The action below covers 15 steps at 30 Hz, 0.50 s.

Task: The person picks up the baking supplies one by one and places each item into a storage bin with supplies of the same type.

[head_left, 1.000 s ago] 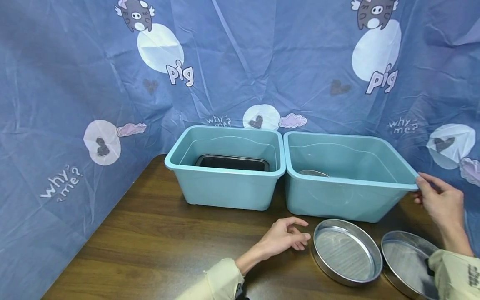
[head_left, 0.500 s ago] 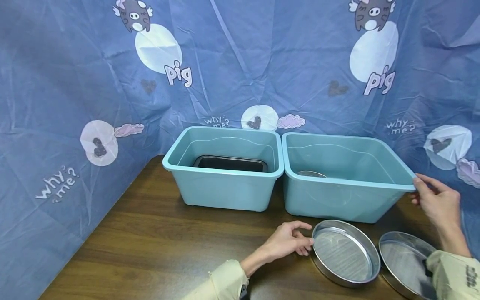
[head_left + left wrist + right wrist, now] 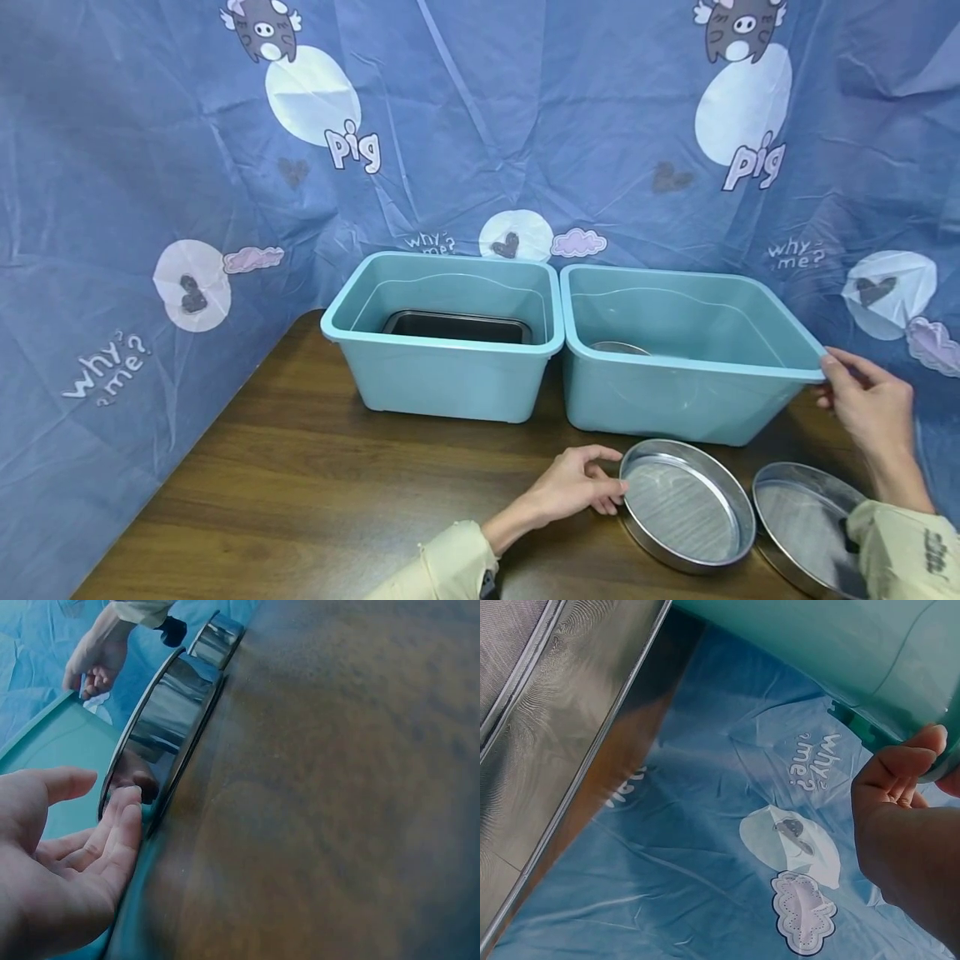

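**Two hands, two sieves, two bins**

Here the blue backdrop [image 3: 480,125] carries the only readable writing: "pig" under each cartoon pig near the upper left and upper right of the head view, and "why? me?" at the left edge, the centre and the right.

The left hand [image 3: 573,486] lies low in the centre of the frame, wrist on the counter [image 3: 300,492], fingers loosely curved with the tips against the left rim of the near sieve [image 3: 686,507]; the thumb arches above the rim, so this grip is apart, touching and not clamped. The right hand [image 3: 870,408] reaches up at the right edge, thumb and fingers pinched on the corner rim of the right bin [image 3: 690,367].

A second sieve [image 3: 806,521] sits at the lower right, cut off by the frame and partly covered by the sleeve [image 3: 903,554]. In the left bin [image 3: 450,342] only the top edge of a black tray [image 3: 457,325] shows. In the right bin, a metal round thing [image 3: 618,347] peeps over the wall, too hidden to name.
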Available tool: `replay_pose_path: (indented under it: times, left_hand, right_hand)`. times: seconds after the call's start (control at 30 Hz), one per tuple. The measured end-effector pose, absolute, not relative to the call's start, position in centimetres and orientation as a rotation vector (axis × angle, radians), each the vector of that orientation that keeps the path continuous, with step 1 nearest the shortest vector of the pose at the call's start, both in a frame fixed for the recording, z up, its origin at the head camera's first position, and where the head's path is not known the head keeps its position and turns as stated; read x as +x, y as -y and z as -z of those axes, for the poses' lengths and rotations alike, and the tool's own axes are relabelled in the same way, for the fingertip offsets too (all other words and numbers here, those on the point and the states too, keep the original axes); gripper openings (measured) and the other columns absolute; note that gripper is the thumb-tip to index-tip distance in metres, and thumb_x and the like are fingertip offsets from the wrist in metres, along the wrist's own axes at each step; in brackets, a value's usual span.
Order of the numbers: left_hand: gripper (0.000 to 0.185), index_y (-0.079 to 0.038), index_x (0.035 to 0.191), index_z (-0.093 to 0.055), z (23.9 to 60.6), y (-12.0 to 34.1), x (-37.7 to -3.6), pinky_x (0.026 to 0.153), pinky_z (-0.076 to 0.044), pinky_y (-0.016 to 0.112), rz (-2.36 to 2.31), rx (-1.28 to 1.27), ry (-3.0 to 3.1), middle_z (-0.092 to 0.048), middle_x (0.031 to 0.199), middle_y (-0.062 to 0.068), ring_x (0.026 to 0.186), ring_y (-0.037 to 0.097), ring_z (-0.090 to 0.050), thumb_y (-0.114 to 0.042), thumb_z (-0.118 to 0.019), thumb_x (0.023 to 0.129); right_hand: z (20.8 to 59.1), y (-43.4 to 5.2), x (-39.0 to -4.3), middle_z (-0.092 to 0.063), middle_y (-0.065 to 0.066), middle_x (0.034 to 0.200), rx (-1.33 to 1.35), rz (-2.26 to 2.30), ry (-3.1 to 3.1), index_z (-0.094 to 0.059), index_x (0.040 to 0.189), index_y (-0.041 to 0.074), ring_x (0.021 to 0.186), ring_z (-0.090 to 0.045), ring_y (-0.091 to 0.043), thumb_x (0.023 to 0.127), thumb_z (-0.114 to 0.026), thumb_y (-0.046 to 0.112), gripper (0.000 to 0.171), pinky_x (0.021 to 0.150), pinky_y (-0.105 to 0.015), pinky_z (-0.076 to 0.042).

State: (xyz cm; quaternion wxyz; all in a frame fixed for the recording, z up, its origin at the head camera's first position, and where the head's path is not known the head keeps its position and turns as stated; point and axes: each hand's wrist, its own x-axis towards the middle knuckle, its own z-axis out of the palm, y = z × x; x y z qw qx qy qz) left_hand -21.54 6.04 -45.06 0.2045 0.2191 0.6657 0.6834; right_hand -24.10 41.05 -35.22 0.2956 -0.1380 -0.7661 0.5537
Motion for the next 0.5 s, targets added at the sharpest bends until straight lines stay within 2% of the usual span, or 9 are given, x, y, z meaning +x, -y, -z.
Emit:
replay_pose_path:
  times: [0.17, 0.5]
  left_hand:
    - [0.041, 0.009, 0.132, -0.060, 45.10, -6.14, -21.41, 0.062, -0.060, 0.027, -1.885, 0.615, -1.865, -0.071, 0.076, 0.007, 0.062, 0.010, -0.065, 0.000, -0.072, 0.093]
    - [0.044, 0.009, 0.134, -0.058, 45.18, -6.26, -21.48, 0.062, -0.060, 0.026, -1.862, 0.604, -1.874, -0.070, 0.074, 0.002, 0.061, 0.009, -0.065, 0.000, -0.072, 0.094]
  right_hand:
    - [35.25, -40.94, -24.05, -0.061, 0.017, 0.058, -0.400, -1.509, 2.005, -0.068, 0.091, 0.038, 0.044, -0.057, 0.000, 0.101, -0.061, 0.011, 0.030, 0.044, -0.012, -0.046]
    - [35.14, -40.84, -24.07, -0.062, 0.013, 0.057, -0.357, -1.523, 1.993, -0.068, 0.089, 0.039, 0.044, -0.057, 0.000, 0.101, -0.061, 0.010, 0.032, 0.043, -0.012, -0.045]
